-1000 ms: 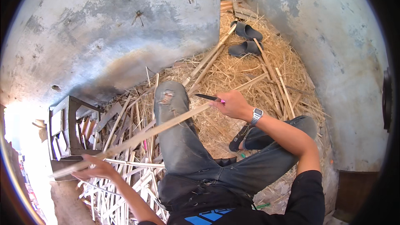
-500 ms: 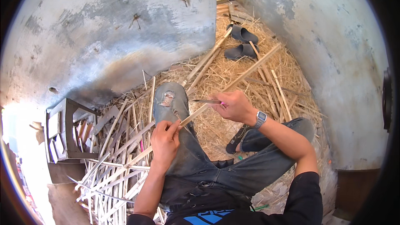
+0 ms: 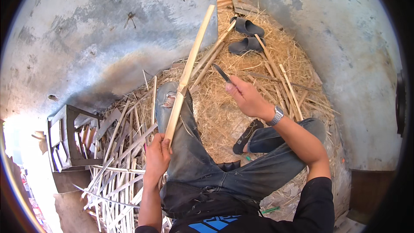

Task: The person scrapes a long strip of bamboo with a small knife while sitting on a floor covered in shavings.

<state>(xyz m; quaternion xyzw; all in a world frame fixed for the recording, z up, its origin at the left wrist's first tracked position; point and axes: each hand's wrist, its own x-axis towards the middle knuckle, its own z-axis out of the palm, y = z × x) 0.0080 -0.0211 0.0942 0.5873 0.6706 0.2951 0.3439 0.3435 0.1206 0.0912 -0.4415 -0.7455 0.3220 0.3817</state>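
Note:
My left hand (image 3: 157, 157) is closed round the near end of a long, pale bamboo strip (image 3: 185, 80). The strip slants away from me over my left knee, its far end rising in front of the grey wall, with a joint ridge about midway. In my right hand (image 3: 250, 98) is a knife, its dark narrow blade (image 3: 222, 73) pointing away and to the left. The knife is to the right of the strip and apart from it. My fingers hide its handle.
Many loose strips (image 3: 116, 190) lie in a heap at my left, beside a dark wooden frame (image 3: 77, 161). Straw (image 3: 220, 116) covers the floor ahead, with dark slippers (image 3: 246, 46) and more sticks (image 3: 280, 84) on it. Weathered walls (image 3: 327, 39) stand on both sides.
The strip has swung from a rightward slant to pointing nearly straight away. My left hand has come nearer to me. My right hand has moved right, and the knife has left the strip.

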